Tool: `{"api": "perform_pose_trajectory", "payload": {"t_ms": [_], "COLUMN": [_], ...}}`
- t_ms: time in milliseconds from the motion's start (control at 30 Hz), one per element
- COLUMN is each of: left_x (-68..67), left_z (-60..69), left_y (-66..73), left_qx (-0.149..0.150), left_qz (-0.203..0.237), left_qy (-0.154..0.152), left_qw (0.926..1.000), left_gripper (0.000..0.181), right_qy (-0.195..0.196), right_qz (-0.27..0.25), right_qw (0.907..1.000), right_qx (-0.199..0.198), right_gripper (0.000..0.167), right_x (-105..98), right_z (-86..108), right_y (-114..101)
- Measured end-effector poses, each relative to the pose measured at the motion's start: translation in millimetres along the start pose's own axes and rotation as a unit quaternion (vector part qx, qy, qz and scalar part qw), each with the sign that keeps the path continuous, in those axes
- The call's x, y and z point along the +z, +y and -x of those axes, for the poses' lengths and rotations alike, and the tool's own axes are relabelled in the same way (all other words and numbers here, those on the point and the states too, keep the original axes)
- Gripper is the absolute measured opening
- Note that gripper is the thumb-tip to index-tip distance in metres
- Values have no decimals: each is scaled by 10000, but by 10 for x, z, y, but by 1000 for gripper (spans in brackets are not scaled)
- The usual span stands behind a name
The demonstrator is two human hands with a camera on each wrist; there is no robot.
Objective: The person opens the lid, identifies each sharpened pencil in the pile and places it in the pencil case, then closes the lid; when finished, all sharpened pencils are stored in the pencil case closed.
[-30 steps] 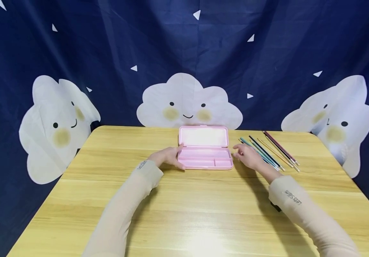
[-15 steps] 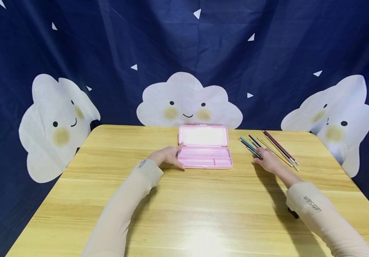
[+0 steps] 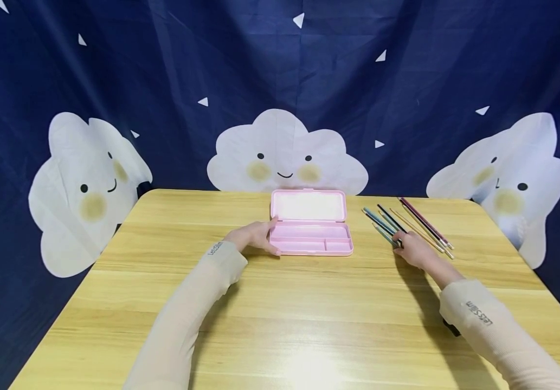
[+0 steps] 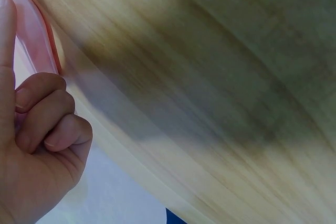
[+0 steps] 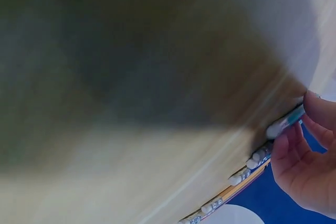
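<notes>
Teal pencil (image 5: 293, 116) sits between thumb and fingertips, pinched by our right hand (image 3: 415, 250); our left hand (image 3: 255, 236) grips the pink case (image 3: 309, 233). We judge this the pick-up; lifting calls for clearing neighbouring pencils (image 3: 423, 222).

Light wood-grain table (image 3: 280, 314), open pink pencil case (image 3: 311, 232) near its far edge, coloured pencils (image 3: 410, 225) to the right.

Teal pencil (image 5: 289, 120) partly hidden by right hand (image 5: 312, 174), pink case (image 4: 38, 30) cut off (left wrist view)
</notes>
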State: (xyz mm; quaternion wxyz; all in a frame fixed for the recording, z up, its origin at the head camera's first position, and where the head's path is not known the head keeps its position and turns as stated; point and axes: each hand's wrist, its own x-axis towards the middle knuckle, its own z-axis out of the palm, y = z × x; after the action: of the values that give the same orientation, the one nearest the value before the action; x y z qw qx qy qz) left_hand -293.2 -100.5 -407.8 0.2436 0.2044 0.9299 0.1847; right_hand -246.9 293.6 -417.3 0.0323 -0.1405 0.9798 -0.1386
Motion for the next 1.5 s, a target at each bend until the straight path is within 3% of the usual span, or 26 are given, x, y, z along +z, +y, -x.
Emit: {"api": "perform_pose_trajectory", "payload": {"t_ms": [300, 633, 867, 1067, 1300, 1500], "left_x": [-2, 0, -2, -6, -12, -8], "left_z": [-15, -18, -16, -2, 14, 20], "left_y": [-2, -3, 6, 11, 19, 16], "left_qx": [-48, -5, 22, -58, -82, -147], "left_qz": [42, 29, 10, -7, -1, -8], "left_qy": [-39, -9, 4, -19, -6, -1], "left_qw": [10000, 10000, 10000, 10000, 10000, 9999], "left_gripper": [111, 111, 110, 110, 110, 110], "right_qy": [24, 719, 1228, 1151, 767, 683], "right_qz": [63, -366, -588, -655, -750, -795], "right_qw": [9999, 9952, 9853, 9779, 9756, 9687], "right_qx": [-106, -553, -1030, -1619, -1916, -2250], "right_gripper": [23, 27, 23, 18, 15, 14], "right_x": [16, -23, 3, 66, 133, 210], "right_z": [-8, -88, -180, -310, -481, -620], "right_y": [-22, -96, -240, -385, -566, -726]}}
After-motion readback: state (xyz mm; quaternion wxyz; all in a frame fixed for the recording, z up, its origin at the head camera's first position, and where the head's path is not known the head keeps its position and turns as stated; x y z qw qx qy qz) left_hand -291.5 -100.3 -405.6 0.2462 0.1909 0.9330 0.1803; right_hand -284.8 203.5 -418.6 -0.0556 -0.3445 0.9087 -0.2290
